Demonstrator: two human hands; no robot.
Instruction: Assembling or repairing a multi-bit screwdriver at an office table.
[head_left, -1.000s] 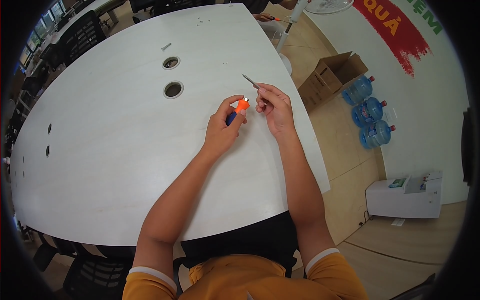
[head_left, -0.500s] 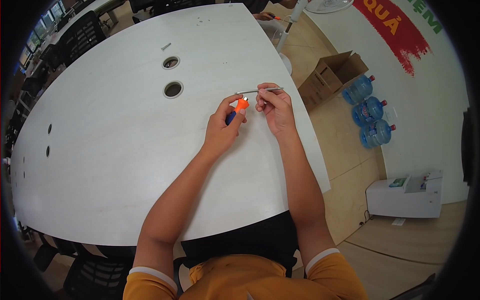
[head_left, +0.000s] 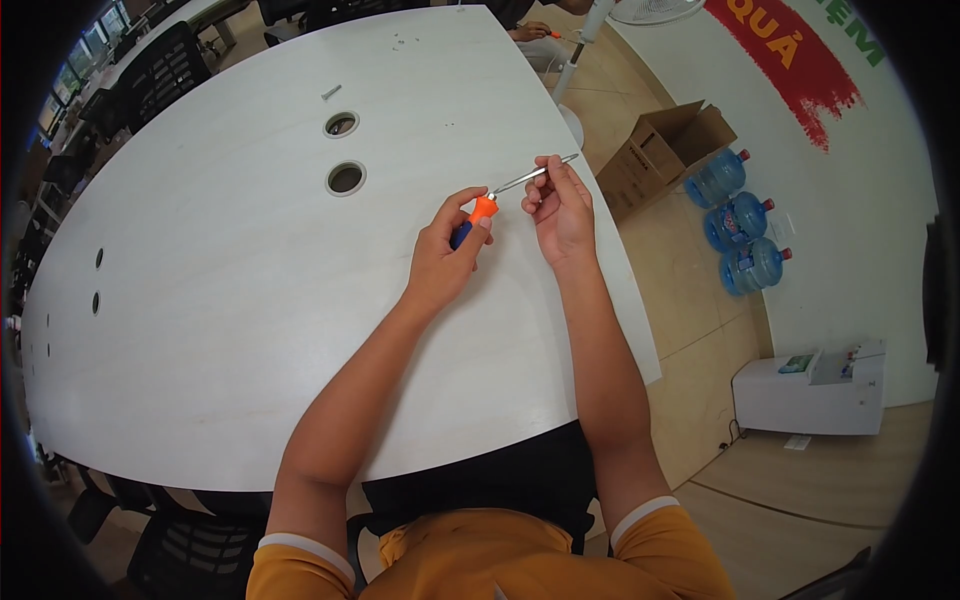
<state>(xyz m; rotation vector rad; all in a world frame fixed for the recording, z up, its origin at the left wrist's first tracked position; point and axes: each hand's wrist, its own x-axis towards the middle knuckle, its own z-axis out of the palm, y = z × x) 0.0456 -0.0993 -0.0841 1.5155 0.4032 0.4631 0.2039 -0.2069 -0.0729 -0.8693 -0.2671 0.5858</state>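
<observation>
I see the left hand [head_left: 447,255] wrapped around the orange-and-blue screwdriver handle [head_left: 473,219]. The right hand [head_left: 560,205] pinches the metal shaft [head_left: 533,175] just beside it, fingertips closed. Both hover over the white table [head_left: 220,300]; two round holes [head_left: 345,177] lie left of them.

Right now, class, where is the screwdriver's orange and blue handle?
In the head view, the handle is in the left hand, over the white table, right of centre. The metal shaft runs up-right to the right hand.
</observation>
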